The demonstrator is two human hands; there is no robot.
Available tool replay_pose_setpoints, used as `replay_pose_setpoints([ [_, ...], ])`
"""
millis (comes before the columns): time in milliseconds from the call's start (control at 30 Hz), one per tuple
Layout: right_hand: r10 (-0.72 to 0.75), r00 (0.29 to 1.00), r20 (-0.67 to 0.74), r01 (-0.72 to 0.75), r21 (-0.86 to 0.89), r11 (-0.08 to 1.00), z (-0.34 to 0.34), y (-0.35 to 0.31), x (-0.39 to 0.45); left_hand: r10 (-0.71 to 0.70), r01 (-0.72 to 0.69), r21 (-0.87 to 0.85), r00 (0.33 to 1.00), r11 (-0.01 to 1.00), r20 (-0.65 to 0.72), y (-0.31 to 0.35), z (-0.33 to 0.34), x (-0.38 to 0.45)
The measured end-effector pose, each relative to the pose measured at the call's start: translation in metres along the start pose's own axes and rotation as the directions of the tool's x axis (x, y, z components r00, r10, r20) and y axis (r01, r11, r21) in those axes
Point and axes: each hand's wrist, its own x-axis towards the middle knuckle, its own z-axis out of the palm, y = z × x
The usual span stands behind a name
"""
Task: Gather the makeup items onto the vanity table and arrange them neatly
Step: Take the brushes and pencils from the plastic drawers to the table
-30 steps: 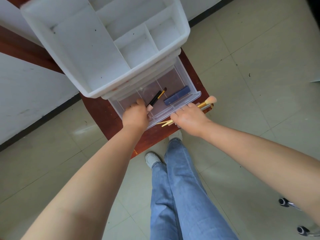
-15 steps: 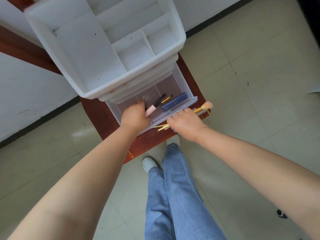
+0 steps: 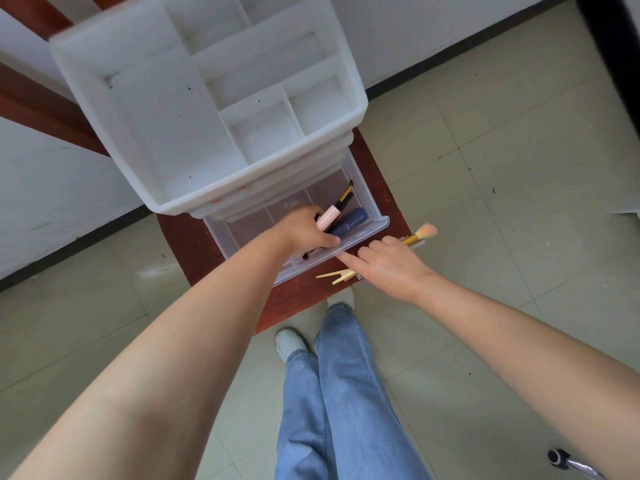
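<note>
Standing position: the person looks down over a white organiser [image 3: 166,109] set on a red-brown vanity table [image 3: 194,247], jeans and pale shoes visible below on the tiled floor.
Organiser top: open white tray divided into several compartments; small dark specks on the bare plastic.
Drawer: a clear plastic drawer [image 3: 374,225] is pulled out from the base of the organiser, its front lip overhanging the table surface.
Drawer contents: a dark blue tube [image 3: 349,223] lies at the right end, just behind the front wall; a thin black brush with gold ferrule [image 3: 346,195] lies beside it, angled toward the back.
Left hand [image 3: 304,233]: reaches into the drawer, fingers curled round a pale pink tube [image 3: 329,218] that sticks out above the knuckles; thumb lies along the drawer's front wall. A dark end shows below the hand; cannot tell what it belongs to.
Right hand [image 3: 391,265]: just outside the drawer front, index finger extended and touching the drawer's lip, remaining fingers curled over gold-handled brushes [image 3: 420,234].
Brushes: one peach bristle head shows past the right hand's far side; the pointed gold handle tips stick out near the table edge, below the drawer.
Floor, lower right: a chrome leg with a black wheel, partly cut off.
</note>
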Motion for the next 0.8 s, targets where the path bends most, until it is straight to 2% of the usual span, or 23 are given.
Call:
replay_pose_setpoints([
  [67, -0.021, 0.999, -0.033, 0.020, -0.026, 0.999, -0.001, 0.004, 0.001, -0.025, 0.028, -0.030, 0.997, 0.999, 0.073, 0.002, -0.004, -0.002],
  [167, -0.012, 1.000, -0.001, 0.012, -0.015, 1.000, -0.007, 0.002, 0.008, -0.048, 0.052, -0.039, 0.992, 0.998, 0.118, 0.002, -0.008, -0.013],
  [233, -0.003, 0.999, 0.050, -0.001, 0.068, 0.998, -0.007, -0.002, 0.010, -0.048, 0.057, -0.068, 0.990, 0.996, 0.129, -0.004, -0.011, -0.026],
  [267, 0.049, 0.995, 0.084, -0.060, 0.132, 0.990, -0.004, -0.004, 0.011, -0.045, 0.056, -0.092, 0.991, 0.994, 0.122, -0.008, -0.014, -0.035],
  [333, 0.173, 0.977, 0.126, -0.200, 0.246, 0.948, -0.001, -0.008, 0.013, -0.047, 0.058, -0.158, 0.996, 0.986, 0.073, -0.020, -0.023, -0.054],
  [400, 0.244, 0.964, 0.107, -0.265, 0.271, 0.925, -0.006, -0.011, 0.018, -0.062, 0.058, -0.188, 0.998, 0.980, -0.013, -0.034, -0.033, -0.076],
  [567, 0.179, 0.979, 0.097, -0.197, 0.237, 0.951, -0.031, -0.020, 0.064, -0.093, 0.072, -0.097, 0.966, 0.993, -0.240, -0.075, -0.049, -0.128],
  [733, 0.177, 0.971, 0.161, -0.204, 0.175, 0.963, -0.054, -0.023, 0.109, -0.181, 0.137, -0.157, 0.932, 0.978, -0.314, -0.111, -0.048, -0.164],
  [800, 0.160, 0.962, 0.223, -0.199, 0.168, 0.965, -0.063, -0.024, 0.110, -0.177, 0.142, -0.131, 0.930, 0.981, -0.323, -0.116, -0.049, -0.176],
])
